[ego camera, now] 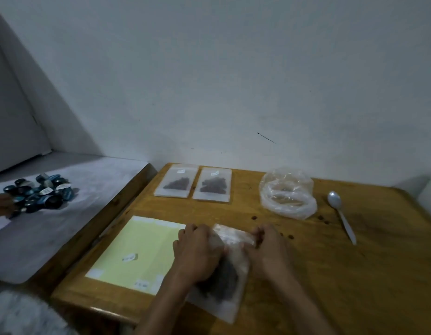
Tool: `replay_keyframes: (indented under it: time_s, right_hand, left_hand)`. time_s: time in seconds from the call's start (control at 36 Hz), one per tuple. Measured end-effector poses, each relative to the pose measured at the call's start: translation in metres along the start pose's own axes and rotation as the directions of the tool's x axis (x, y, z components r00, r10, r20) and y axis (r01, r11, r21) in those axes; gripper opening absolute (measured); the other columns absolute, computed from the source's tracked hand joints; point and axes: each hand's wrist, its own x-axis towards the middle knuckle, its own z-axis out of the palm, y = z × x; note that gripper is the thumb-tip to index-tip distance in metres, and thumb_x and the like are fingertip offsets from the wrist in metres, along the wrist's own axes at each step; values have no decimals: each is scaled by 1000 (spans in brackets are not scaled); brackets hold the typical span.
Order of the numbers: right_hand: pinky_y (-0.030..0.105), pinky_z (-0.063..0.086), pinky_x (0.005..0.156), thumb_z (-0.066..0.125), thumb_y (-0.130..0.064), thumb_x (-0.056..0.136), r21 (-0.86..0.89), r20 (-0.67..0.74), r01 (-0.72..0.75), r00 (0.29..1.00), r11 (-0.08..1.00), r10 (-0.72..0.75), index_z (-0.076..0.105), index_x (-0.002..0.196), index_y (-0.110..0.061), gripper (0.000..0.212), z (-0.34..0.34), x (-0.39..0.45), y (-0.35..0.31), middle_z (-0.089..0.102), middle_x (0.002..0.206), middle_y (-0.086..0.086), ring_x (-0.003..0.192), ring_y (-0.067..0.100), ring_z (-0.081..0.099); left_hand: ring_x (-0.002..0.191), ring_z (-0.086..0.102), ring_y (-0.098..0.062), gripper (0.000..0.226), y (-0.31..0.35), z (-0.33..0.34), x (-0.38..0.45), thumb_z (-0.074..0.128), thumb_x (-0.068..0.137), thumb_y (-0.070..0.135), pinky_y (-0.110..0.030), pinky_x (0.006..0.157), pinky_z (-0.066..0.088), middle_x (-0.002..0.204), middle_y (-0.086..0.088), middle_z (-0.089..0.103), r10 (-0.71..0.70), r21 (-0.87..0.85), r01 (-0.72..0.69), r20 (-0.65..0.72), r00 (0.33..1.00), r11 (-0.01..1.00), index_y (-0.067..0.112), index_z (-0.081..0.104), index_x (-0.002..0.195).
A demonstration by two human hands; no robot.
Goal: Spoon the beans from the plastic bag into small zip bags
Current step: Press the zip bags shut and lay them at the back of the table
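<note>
A small zip bag (pixel 225 284) holding dark beans lies flat on the wooden table (pixel 354 274) near its front edge. My left hand (pixel 197 252) presses on the bag's left side and my right hand (pixel 267 250) grips its top right edge. Two filled zip bags (pixel 177 181) (pixel 213 184) lie side by side at the back of the table. The clear plastic bag (pixel 288 192) sits crumpled at the back right, and whether beans remain in it is unclear. A white plastic spoon (pixel 341 215) lies to its right, apart from both hands.
A yellow sheet with small labels (pixel 134 252) lies left of my hands. A few loose beans (pixel 291 236) are scattered on the wood. A pile of small blue tins (pixel 39 194) sits on a grey surface to the left. A white wall stands behind.
</note>
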Motion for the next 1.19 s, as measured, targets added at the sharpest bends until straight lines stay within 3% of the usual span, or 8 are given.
replay_keyframes:
  time_s: [0.11,0.22,0.31,0.44,0.58,0.75,0.89,1.19]
  right_hand:
    - [37,60,75,71,-8,87,383,-62,35,998,923,-12,58,95,-22,20,-9,-2,-1,64,94,1,86,16,65]
    - [34,60,64,69,-1,88,637,-3,98,992,765,-125,58,103,-20,26,-26,-5,-23,69,81,0,76,18,72]
    - [31,60,62,70,-2,88,666,-3,170,974,727,-226,59,106,-19,27,-27,-6,-41,71,78,-2,74,17,74]
    - [27,58,62,74,-10,87,665,16,187,964,723,-264,62,105,-18,24,-3,-3,-67,72,84,-1,76,12,74]
    - [34,60,75,69,-29,92,512,50,226,955,829,-291,68,92,-26,4,43,-1,-83,71,89,-5,85,14,69]
    - [20,50,62,66,-29,92,121,299,337,885,934,-358,71,85,-20,12,99,-10,-93,69,82,-11,74,2,62]
    - [39,60,72,64,-31,89,-124,406,428,845,895,-348,73,84,-21,15,138,-21,-106,72,82,-6,76,14,66]
    - [43,52,89,70,-47,84,-309,364,381,894,871,-262,69,84,-22,25,177,-28,-116,70,85,-1,91,24,65]
  left_hand:
    - [102,60,-12,48,3,-6,-5,72,82,50,-35,88,54,113,9,59,0,-364,-18,-50,999,931,32,48,120]
    - [91,73,-17,44,8,-25,-10,74,83,45,-41,83,61,101,-3,74,-27,-762,36,24,999,647,24,59,119]
    - [92,72,-29,40,6,-46,-19,69,82,38,-43,84,56,97,-17,75,47,-885,35,65,997,464,1,72,98]
    - [91,71,-34,27,-16,-75,-32,68,81,29,-50,89,55,98,-23,74,0,-934,18,20,1000,356,5,75,89]
    - [93,75,-26,32,-53,-98,-42,63,86,34,-50,87,54,96,-9,77,-255,-915,-22,-135,957,402,8,72,101]
    - [87,71,-20,22,-109,-130,-52,60,97,30,-40,79,53,94,-7,77,-550,-934,-69,-264,792,350,13,74,94]
    - [91,70,-25,21,-139,-147,-59,62,96,32,-39,80,54,96,-8,75,-675,-935,-90,-313,669,344,16,73,91]
    - [70,71,-10,25,-148,-143,-66,56,100,30,-27,62,46,83,-4,76,-650,-930,-94,-318,691,355,13,73,90]
